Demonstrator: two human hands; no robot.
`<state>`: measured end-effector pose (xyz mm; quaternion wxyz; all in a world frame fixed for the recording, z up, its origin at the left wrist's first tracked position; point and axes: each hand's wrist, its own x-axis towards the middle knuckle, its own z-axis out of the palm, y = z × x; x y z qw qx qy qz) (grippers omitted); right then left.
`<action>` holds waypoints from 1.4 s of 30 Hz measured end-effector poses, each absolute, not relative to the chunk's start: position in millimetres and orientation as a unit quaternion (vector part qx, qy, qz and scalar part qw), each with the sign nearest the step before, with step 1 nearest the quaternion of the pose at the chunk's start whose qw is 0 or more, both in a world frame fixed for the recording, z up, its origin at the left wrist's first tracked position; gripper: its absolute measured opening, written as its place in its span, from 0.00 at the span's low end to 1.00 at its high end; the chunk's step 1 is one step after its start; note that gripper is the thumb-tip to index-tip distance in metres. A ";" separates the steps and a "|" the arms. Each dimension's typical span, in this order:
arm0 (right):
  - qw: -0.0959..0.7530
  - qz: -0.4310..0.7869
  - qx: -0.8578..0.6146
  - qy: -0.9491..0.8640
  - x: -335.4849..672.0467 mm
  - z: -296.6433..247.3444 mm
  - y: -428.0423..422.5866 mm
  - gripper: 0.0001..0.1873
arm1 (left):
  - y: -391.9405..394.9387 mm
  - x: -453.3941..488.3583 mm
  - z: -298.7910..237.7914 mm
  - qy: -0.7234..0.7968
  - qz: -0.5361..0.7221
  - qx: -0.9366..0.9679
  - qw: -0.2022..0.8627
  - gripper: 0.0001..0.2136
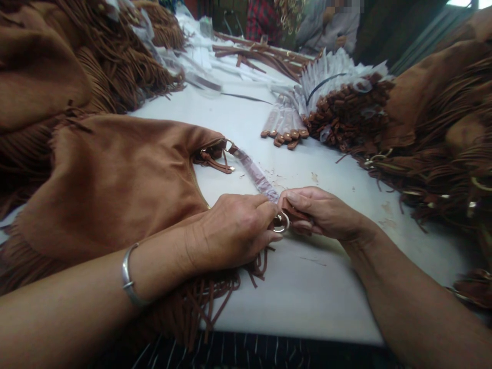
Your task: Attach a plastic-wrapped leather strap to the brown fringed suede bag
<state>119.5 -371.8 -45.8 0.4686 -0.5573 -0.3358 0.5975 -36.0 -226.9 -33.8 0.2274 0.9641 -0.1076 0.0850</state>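
Note:
A brown suede-like fringed handbag (126,174) lies flat on the white table, its zipped opening facing right. From a ring at its upper corner runs a plastic-wrapped strap (255,171) down to my hands. My left hand (238,228) is closed over the bag's near corner, pinching it beside a metal ring (283,222). My right hand (319,212) grips the brown leather end of the strap (294,210) right at that ring. Whether the strap end passes through the ring cannot be made out. Fringe hangs below my left hand.
Bundled plastic-wrapped straps (338,97) stand at the back right, with several loose straps (284,123) beside them. More fringed bags are piled at left (126,56) and right (442,113). Brown strips (265,54) lie at the far end, where other people (326,28) are.

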 end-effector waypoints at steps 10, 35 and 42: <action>0.470 0.578 -0.576 -0.337 114.8 -48.0 -367.2 0.20 | -231.3 -36.3 -28.5 -0.082 0.054 0.972 0.211 0.09; 0.347 0.565 -0.613 -0.430 97.6 -28.1 -370.0 0.21 | -219.6 -44.1 -39.9 -0.027 0.159 0.949 0.271 0.10; 0.332 0.473 -0.645 -0.500 106.9 -25.0 -374.5 0.21 | -224.2 -36.2 -31.3 0.042 0.100 0.958 0.264 0.13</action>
